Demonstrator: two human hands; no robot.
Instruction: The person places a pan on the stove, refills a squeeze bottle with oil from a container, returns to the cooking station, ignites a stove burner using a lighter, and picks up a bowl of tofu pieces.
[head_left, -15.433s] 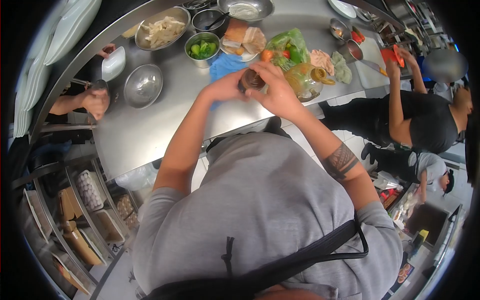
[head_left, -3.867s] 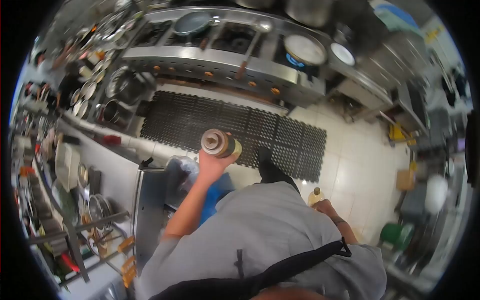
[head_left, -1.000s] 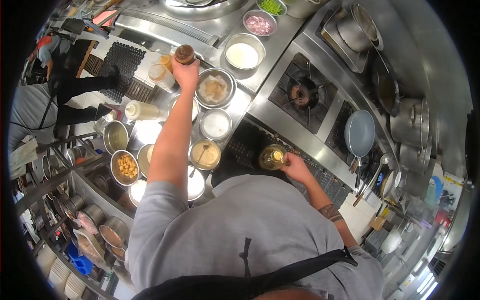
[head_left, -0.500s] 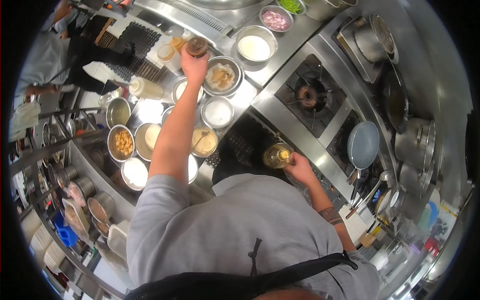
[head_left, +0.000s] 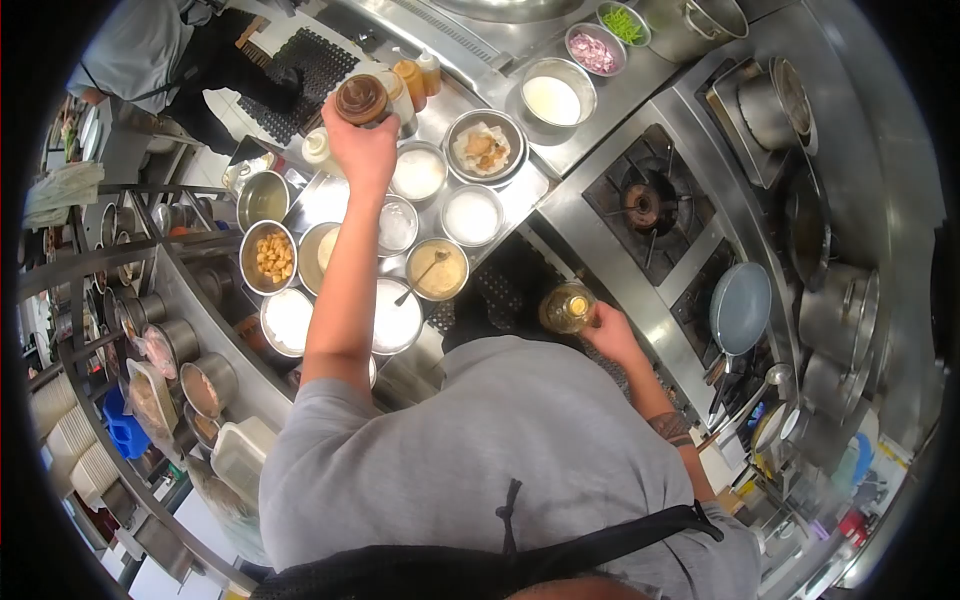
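Observation:
My left hand (head_left: 362, 152) is wrapped round a dark brown bottle or jar (head_left: 361, 99), held above the row of squeeze bottles (head_left: 408, 80) at the edge of the steel counter. A white squeeze bottle (head_left: 318, 147) stands close beside that hand. Low in front of my body, my right hand (head_left: 612, 335) grips a glass oil bottle (head_left: 566, 308) with a yellow cap and yellowish liquid inside. Below my left forearm are metal bowls: one lined with paper (head_left: 482, 150), one of white powder (head_left: 472, 215) and one of beige paste (head_left: 437, 268) with a spoon in it.
A gas burner (head_left: 642, 205) and a blue-grey frying pan (head_left: 741, 308) are at the right. Bowls of white liquid (head_left: 552, 100), chopped onion (head_left: 594, 52) and sliced greens (head_left: 623, 24) sit at the back. Another person (head_left: 140, 50) stands at the upper left.
My left hand has lifted the brown bottle and moved it left, away from beside the squeeze bottles and closer to me. My right hand still holds the oil bottle. The view has shifted slightly.

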